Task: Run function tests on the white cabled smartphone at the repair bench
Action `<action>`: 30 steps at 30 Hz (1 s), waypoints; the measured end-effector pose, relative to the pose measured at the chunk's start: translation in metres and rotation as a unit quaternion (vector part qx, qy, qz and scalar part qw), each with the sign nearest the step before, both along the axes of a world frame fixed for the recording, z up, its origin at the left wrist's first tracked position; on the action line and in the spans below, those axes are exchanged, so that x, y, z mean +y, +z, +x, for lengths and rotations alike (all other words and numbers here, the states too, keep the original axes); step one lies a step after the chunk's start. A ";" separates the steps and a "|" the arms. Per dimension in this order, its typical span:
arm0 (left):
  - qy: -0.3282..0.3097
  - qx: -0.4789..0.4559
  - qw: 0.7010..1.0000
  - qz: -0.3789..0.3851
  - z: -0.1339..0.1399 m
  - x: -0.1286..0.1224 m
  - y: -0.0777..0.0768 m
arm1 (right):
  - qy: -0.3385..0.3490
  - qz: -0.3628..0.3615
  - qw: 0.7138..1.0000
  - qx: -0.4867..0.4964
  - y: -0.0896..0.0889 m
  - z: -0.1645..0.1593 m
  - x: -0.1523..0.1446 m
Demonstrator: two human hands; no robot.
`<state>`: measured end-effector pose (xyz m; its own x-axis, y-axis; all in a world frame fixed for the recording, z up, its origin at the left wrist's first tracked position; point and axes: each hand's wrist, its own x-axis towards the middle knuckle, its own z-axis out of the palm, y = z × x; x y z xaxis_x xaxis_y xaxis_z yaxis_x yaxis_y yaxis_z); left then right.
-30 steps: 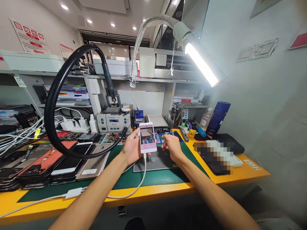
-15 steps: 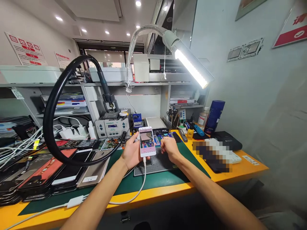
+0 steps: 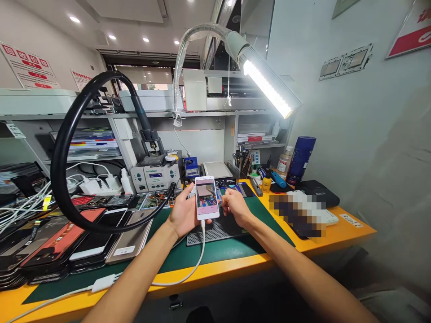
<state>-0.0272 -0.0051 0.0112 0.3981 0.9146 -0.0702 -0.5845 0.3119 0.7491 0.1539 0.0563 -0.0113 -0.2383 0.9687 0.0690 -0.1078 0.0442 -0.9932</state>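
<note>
My left hand (image 3: 184,211) is wrapped round a white smartphone (image 3: 207,197), holding it upright with its lit screen towards me. The screen shows a picture of the bench between pink bands. A white charging cable (image 3: 203,246) is plugged into the phone's lower edge and curves down to the bench front. Just right of the phone, apart from it, my right hand (image 3: 237,206) is closed with its fingers curled and nothing visible in them. Beneath both hands lies a grey perforated plate (image 3: 202,237) on a green mat (image 3: 222,253).
A black hose (image 3: 57,179) loops over stacked phones (image 3: 87,237) on the left. Behind stands a grey soldering station (image 3: 155,177). A lit lamp (image 3: 266,85) hangs overhead. On the right are a yellow bottle (image 3: 266,184), a blue can (image 3: 302,160) and a black case (image 3: 318,193).
My right hand has turned slightly, its curled fingers lower and a little nearer the phone. The view has shifted slightly. My left hand keeps hold of the smartphone.
</note>
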 end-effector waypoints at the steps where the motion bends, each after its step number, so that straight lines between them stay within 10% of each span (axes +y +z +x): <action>1: 0.000 0.001 1.000 -0.002 0.000 0.000 0.000 | 0.008 0.001 1.000 0.001 0.001 0.000 -0.001; 18: -0.002 0.007 1.000 -0.006 0.001 -0.001 0.001 | 0.254 -0.079 0.958 0.109 0.019 0.006 -0.013; 30: -0.048 -0.026 0.998 -0.003 0.004 -0.001 0.003 | 0.295 -0.053 0.951 0.080 0.021 0.009 -0.014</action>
